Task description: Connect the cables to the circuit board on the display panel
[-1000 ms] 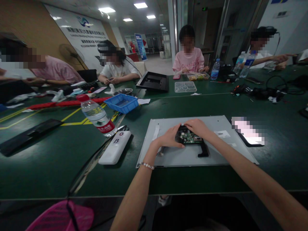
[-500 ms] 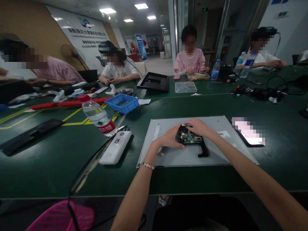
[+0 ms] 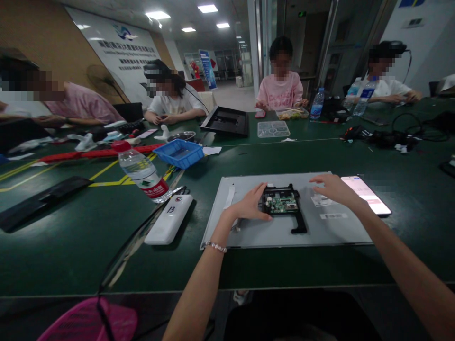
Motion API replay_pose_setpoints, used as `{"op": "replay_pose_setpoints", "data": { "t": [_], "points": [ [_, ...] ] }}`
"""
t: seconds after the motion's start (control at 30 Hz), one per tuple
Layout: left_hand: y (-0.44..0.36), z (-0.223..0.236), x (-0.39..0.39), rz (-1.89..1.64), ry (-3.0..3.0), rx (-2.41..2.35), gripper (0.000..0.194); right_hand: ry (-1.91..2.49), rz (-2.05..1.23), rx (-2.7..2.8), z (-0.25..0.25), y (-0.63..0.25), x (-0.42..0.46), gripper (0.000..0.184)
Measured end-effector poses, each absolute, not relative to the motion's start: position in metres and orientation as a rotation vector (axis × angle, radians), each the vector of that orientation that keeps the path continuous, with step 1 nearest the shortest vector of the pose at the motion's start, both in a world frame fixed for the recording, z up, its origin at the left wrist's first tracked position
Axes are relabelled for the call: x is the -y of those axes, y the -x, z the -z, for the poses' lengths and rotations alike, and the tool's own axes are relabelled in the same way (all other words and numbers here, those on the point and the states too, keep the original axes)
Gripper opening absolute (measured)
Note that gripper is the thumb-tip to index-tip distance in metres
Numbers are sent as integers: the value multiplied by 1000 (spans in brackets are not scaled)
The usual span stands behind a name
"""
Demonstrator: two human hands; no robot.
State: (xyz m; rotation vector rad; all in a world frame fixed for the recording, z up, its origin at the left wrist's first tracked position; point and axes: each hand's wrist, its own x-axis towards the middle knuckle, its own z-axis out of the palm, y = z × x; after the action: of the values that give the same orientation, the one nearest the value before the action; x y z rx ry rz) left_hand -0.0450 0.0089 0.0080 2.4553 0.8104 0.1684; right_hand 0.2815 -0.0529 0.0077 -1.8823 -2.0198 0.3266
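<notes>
A green circuit board [image 3: 280,203] sits in a black plastic bracket [image 3: 300,221] on a flat grey metal panel [image 3: 256,236]. My left hand [image 3: 250,202] grips the bracket's left side, thumb at the near corner and fingers at the far one. To the right, over the panel and apart from the bracket, my right hand [image 3: 334,189] is open with nothing in it. Near its fingers a white label [image 3: 322,201] shows on the panel, and a barcode sticker [image 3: 333,216] lies closer to me.
A lit phone [image 3: 369,196] lies against the panel's right side. Left of the panel are a white power bank [image 3: 170,220], a water bottle [image 3: 144,175], cables and a blue tray [image 3: 181,154]. A black monitor shell [image 3: 225,122] stands farther back. Several people sit around the table.
My right hand has let go of the bracket's far edge and moved right across the panel, uncovering the bracket's top and the barcode sticker. My left hand stays in place.
</notes>
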Motion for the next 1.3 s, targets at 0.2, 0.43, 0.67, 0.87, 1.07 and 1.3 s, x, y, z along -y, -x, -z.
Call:
{"op": "replay_pose_setpoints", "data": {
  "t": [0.2,0.43,0.67,0.87,1.07,1.3],
  "points": [
    [32,-32,15,-271,-2635,-734,106,1936,-437,1941,10,-295,79,37],
    [4,-40,37,-303,-2821,-522,45,1904,-520,1838,14,-291,78,18],
    [-6,-33,45,-250,-2955,-561,40,1883,-581,1600,12,-287,85,14],
    [-11,-32,48,-234,-3034,-633,39,1585,-1055,1425,13,-261,85,32],
    [-14,-31,49,-228,-3053,-656,38,1599,-1119,1349,18,-244,86,23],
    [-15,-28,51,-246,-3041,-642,41,1558,-1064,1476,14,-237,88,21]
  ]
}}
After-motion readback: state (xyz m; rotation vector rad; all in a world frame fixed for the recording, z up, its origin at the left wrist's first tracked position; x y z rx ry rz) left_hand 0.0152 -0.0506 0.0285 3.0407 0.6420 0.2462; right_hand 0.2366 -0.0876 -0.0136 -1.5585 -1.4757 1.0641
